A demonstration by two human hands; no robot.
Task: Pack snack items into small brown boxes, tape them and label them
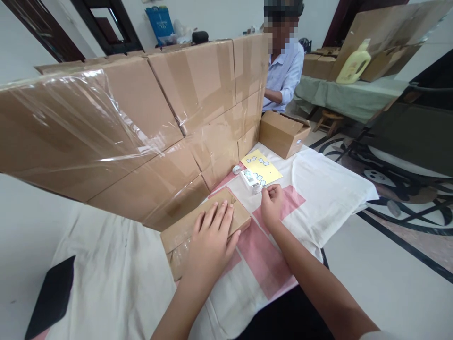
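Observation:
My left hand [214, 231] lies with fingers spread on top of a flat, taped cardboard box [235, 215]. To its right, my right hand [272, 203] is closed in a pinch just above the cloth; whatever is between the fingertips is hidden or too small to name. Close by its fingertips lies a small white packet [249, 181] with a printed label. Behind that is a yellow sheet [271, 171] bearing several small blue-edged stickers [261, 161]. A small roundish whitish item [236, 169] rests left of the packet.
A wall of taped cardboard boxes [198, 94] rises along the left and back. An open carton [278, 134] stands at the far end of the white and pink tablecloth [329, 179]. Beyond it sits another person [288, 78]. A yellow jug [354, 63] stands on another table.

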